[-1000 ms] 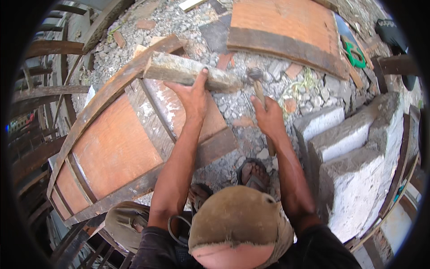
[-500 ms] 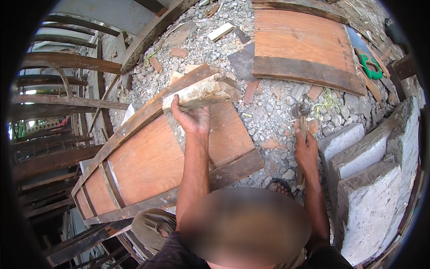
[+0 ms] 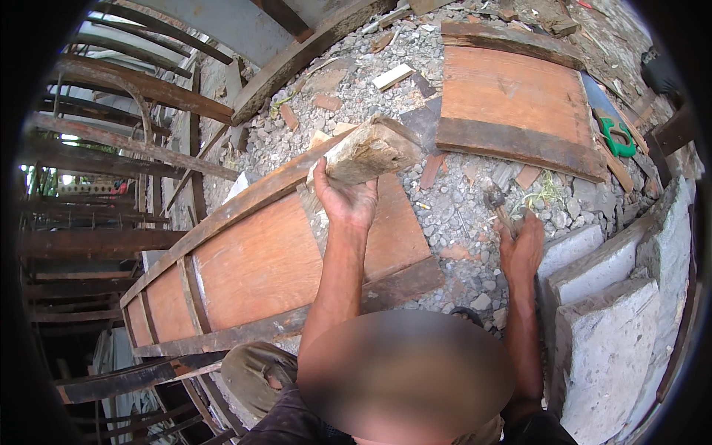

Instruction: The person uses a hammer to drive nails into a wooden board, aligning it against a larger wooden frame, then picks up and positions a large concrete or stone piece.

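My left hand is wrapped round a thick, weathered pale block, seemingly of wood, and holds it tilted above a long framed plywood panel. The thumb lies along the block's near left side. In my right hand is a hammer, gripped by its wooden handle with the dark head pointing away from me over the gravel. Most of that handle is hidden by the hand. The panel has dark wooden edge strips and thin cross strips.
A second plywood panel lies on the gravel ground at the far right, beside a green-handled saw. Rough concrete slabs lean by my right forearm. Dark timber beams fill the left side.
The block has turned in my left hand's grip, bringing its far end more toward the camera. My right hand has tilted the hammer, so less handle shows. The whole view has shifted slightly.
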A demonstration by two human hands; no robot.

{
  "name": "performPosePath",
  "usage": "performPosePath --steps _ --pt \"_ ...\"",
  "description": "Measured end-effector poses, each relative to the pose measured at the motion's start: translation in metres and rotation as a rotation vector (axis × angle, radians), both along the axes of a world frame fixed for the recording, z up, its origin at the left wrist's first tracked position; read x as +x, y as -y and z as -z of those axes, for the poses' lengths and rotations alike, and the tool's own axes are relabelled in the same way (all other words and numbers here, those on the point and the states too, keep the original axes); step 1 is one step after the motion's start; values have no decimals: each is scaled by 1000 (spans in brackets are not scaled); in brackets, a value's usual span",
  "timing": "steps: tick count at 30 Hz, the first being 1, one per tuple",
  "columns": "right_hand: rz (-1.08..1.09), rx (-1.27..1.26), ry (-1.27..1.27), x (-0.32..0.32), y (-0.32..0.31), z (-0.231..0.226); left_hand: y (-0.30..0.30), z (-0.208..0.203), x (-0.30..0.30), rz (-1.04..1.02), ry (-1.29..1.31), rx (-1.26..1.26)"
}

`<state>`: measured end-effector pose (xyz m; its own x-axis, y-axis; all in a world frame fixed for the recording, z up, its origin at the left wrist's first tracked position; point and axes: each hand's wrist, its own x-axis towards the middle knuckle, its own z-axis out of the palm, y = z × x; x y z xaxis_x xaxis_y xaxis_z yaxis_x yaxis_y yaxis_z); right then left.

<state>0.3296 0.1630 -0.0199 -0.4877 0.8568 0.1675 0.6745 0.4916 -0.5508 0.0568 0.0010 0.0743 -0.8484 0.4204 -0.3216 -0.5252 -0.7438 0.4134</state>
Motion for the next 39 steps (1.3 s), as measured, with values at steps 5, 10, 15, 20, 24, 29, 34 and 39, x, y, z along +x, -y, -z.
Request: performPosePath --steps 5,10,15,20,24,29,34,39 --pt "-298 -356 -713 -64 20 -121 2 -1 10 18 139 -35" --pt "-545 -277 -805 -94 -4 -148 -25 -12 34 139 212 -62" --pt "-638 -77 -806 -82 -31 -145 -28 -27 59 370 161 -237" --pt "-676 -173 -838 -89 -14 -148 -35 -33 76 498 245 -486" --pt "-573 -110 -794 -103 -23 -122 -39 -33 78 522 -287 -815" --pt "-458 -403 -838 -122 -22 -112 -33 24 61 461 -1327 -1001" --pt "-263 -437 -792 -128 -1 -128 -90 20 39 192 -1263 -1007" --pt "-59 -289 -504 -34 24 -58 -89 -57 3 70 -1343 -1157"
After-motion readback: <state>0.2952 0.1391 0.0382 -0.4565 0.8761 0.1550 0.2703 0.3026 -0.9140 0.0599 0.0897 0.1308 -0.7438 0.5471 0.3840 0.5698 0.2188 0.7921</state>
